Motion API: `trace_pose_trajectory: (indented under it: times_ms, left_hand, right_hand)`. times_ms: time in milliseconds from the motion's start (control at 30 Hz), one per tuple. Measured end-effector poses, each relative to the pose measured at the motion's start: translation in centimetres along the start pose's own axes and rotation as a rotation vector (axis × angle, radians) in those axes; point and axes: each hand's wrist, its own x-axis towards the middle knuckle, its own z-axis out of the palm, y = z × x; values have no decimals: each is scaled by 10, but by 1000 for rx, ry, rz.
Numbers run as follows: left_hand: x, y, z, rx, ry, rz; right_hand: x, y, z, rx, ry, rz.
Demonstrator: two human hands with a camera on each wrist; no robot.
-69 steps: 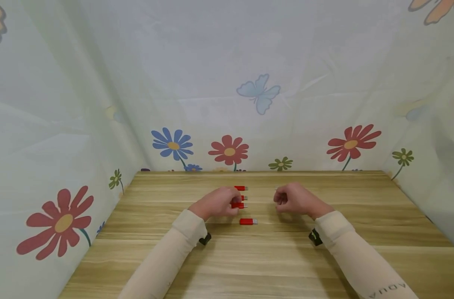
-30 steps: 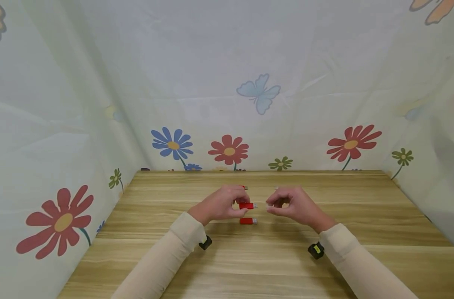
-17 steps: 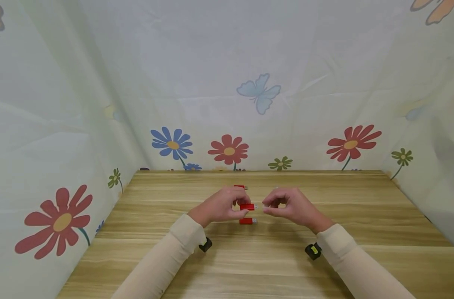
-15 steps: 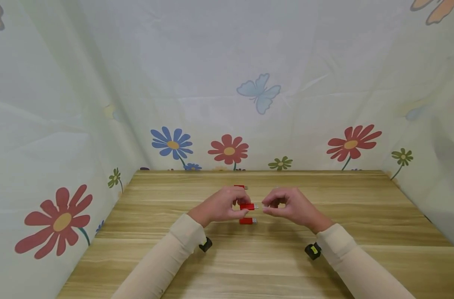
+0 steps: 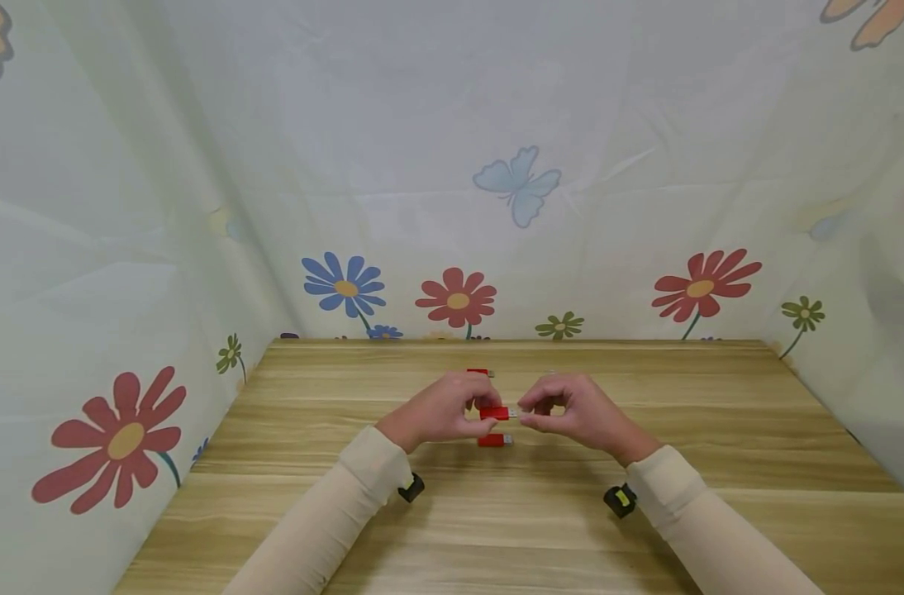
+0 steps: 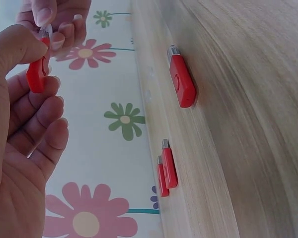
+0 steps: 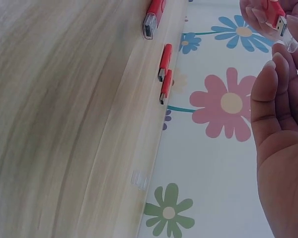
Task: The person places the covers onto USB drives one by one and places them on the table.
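My left hand (image 5: 444,406) pinches a red USB flash drive (image 5: 494,413) between thumb and fingers, its metal plug pointing right, above the table. At that plug, my right hand (image 5: 574,411) pinches a small clear cap (image 7: 290,45). In the right wrist view the cap sits right by the plug tip; whether it is over it I cannot tell. Below the hands lies another red drive (image 6: 183,82) with a clear cap on its plug. Farther back rest two red drives with bare plugs, the nearer drive (image 6: 169,166) beside the farther drive (image 6: 162,178).
Loose clear caps lie on the wooden table (image 5: 497,529) toward the back, one clear cap (image 7: 139,179) plain in the right wrist view. A white flower-print cloth (image 5: 608,207) rises behind the table and on both sides.
My left hand has picked up a red drive from the row and moved it slightly right. My right hand has come left with the clear cap, narrowing the gap to the plug.
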Motion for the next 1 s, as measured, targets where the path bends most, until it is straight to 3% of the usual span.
trace_pose_trajectory:
  times_ms: [400,1000]
  left_hand:
    - [1,0,1,13,-19,-11]
    - [-1,2,1,10,-1,1]
  right_hand:
    - [0,-1,0,-12,0,22]
    - [2,-2,3,-45,-19,35]
